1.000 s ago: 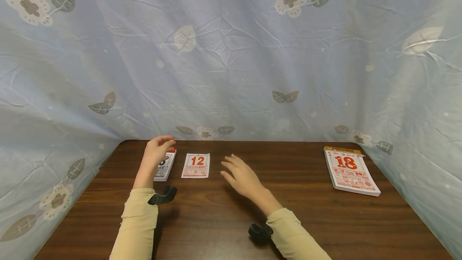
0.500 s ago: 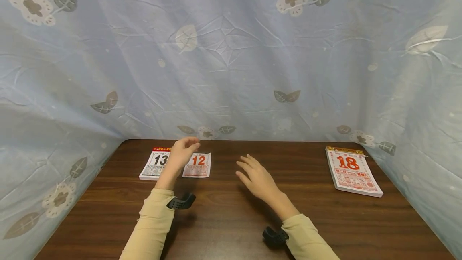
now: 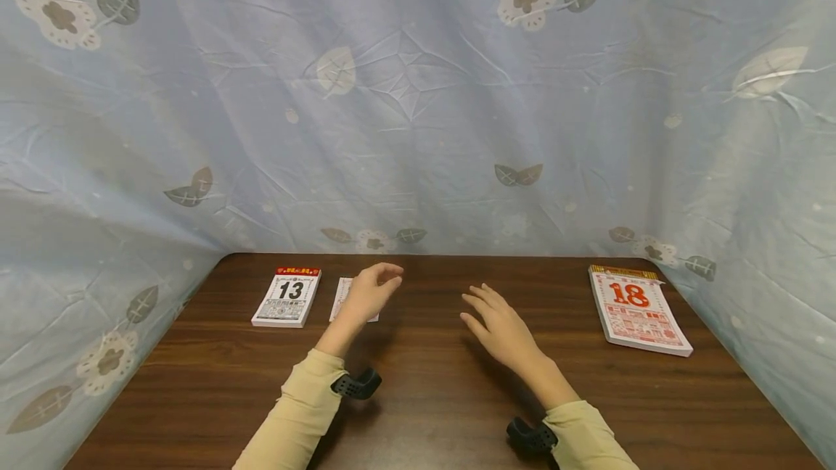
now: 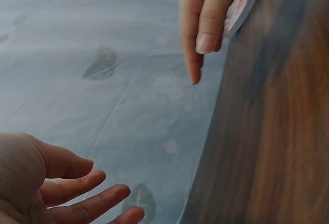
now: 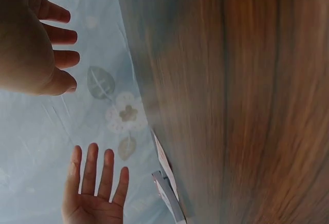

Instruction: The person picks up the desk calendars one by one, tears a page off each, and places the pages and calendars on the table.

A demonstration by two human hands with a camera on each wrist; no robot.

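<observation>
The loose calendar page [image 3: 344, 296] lies flat on the dark wooden worktop [image 3: 424, 383], near the back edge, and most of it is hidden behind the left hand [image 3: 369, 294]. That left hand hovers right above the page, fingers loosely curved, grip slack and holding nothing. Just to the left of the page sits a small calendar pad [image 3: 287, 297] showing a black 13, lying flat with a narrow strip of bare wood between the two.

The right hand [image 3: 499, 325] hangs over the middle of the worktop, well apart from the page, fingers spread and relaxed, grip wide open and empty. Both arms wear pale yellow sleeves [image 3: 297, 419] with a black wrist mount [image 3: 355, 384] on each.

Far off at the right end lies a thicker calendar pad [image 3: 636, 309] showing a red 18. A pale blue flowered cloth [image 3: 418, 93] hangs behind and around the worktop.
</observation>
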